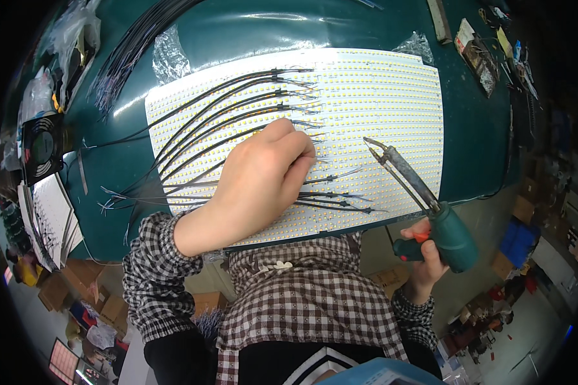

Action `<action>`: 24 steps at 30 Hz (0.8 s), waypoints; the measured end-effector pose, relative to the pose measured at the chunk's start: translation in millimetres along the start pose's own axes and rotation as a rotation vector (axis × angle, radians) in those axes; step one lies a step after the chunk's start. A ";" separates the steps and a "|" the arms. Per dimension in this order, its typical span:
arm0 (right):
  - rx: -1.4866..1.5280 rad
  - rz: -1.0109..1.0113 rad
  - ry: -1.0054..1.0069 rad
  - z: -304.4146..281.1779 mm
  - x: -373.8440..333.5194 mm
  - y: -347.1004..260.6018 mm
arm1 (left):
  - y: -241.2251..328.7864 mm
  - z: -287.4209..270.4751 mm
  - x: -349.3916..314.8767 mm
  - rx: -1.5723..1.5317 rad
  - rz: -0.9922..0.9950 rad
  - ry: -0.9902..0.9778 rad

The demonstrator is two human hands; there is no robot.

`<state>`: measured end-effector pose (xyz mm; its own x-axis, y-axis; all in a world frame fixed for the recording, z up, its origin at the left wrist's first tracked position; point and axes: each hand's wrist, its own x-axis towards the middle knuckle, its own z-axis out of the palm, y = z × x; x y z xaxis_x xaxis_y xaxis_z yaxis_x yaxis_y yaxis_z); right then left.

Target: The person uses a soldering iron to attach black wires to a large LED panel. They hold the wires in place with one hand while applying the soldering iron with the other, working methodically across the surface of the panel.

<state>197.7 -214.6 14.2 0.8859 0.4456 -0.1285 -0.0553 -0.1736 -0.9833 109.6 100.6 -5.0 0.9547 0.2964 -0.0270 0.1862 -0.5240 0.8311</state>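
On my feed: one glossy green worktop (366, 32); cardboard boxes (54, 292) on the floor. White LED panel (392, 96), flat on the worktop. Left hand (263, 170): fingertips together, contents hidden from me, blocking several black wires (279, 94). Right hand (430, 262): clamped on green soldering gun (456, 237); tip over panel, contact unclear. Small fan (45, 145), left; wire bundle (135, 51), upper left.

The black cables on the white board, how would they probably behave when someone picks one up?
The black cables seem flexible but slightly springy, since they lie in long smooth curves. The thin wires at their ends are probably floppy and may snap, looking hair-fine and splayed.
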 end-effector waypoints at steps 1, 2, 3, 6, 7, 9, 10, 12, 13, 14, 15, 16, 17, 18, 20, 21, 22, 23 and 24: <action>0.003 0.001 -0.004 -0.3 -0.1 0.3 | -0.1 -0.2 0.1 0.007 -0.003 -0.006; -0.004 0.007 -0.007 -0.3 -0.1 -0.3 | -0.8 1.8 0.5 0.020 0.009 0.013; -0.011 0.012 -0.011 -0.3 -0.1 -0.9 | -1.6 5.6 0.9 0.033 0.021 0.031; -0.037 0.037 -0.023 -0.4 -0.6 -1.5 | -2.2 8.4 2.0 0.079 0.040 0.053; -0.047 0.048 -0.028 -0.4 -0.8 -1.5 | -2.5 8.5 2.1 0.096 0.043 0.055; -0.063 0.050 -0.034 0.0 -1.5 -2.7 | -3.9 9.4 3.1 0.083 0.057 0.062; -0.071 0.052 -0.037 0.2 -1.8 -3.4 | -4.7 9.9 3.5 0.076 0.063 0.066; -0.095 0.065 -0.054 0.4 -2.5 -4.9 | -6.8 10.7 3.3 0.052 0.064 0.074; -0.107 0.072 -0.062 0.6 -3.1 -5.3 | -7.7 11.0 3.1 0.039 0.065 0.078; -0.076 0.071 -0.065 0.4 -3.8 -5.1 | -7.4 11.0 2.9 0.052 0.073 0.081; -0.045 0.071 -0.067 0.4 -4.7 -4.1 | -7.0 11.0 2.7 0.065 0.081 0.084; -0.014 0.070 -0.070 0.5 -5.6 -3.5 | -6.7 10.9 2.5 0.078 0.089 0.087; -0.017 0.082 -0.063 0.8 -6.6 -3.1 | -6.9 11.0 2.5 0.071 0.088 0.083; -0.021 0.094 -0.056 1.3 -7.5 -3.0 | -6.8 10.7 2.6 0.064 0.087 0.079; -0.065 0.085 -0.080 -0.2 -7.9 -0.9 | -6.6 9.7 3.0 0.056 0.083 0.070; -0.105 0.063 -0.111 -3.4 -7.3 1.5 | -6.5 8.9 3.4 0.055 0.080 0.065; -0.146 0.041 -0.142 -5.0 -6.7 2.6 | -6.6 8.5 3.7 0.054 0.076 0.059; -0.166 0.037 -0.146 -4.1 -6.1 2.8 | -6.9 8.6 3.7 0.049 0.075 0.058; -0.186 0.033 -0.150 -2.3 -5.2 2.8 | -7.3 8.7 3.7 0.045 0.075 0.057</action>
<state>193.9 -219.4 12.4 0.8060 0.5602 -0.1912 0.0151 -0.3423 -0.9395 113.8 98.6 -16.0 0.9517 0.2998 0.0670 0.1264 -0.5810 0.8040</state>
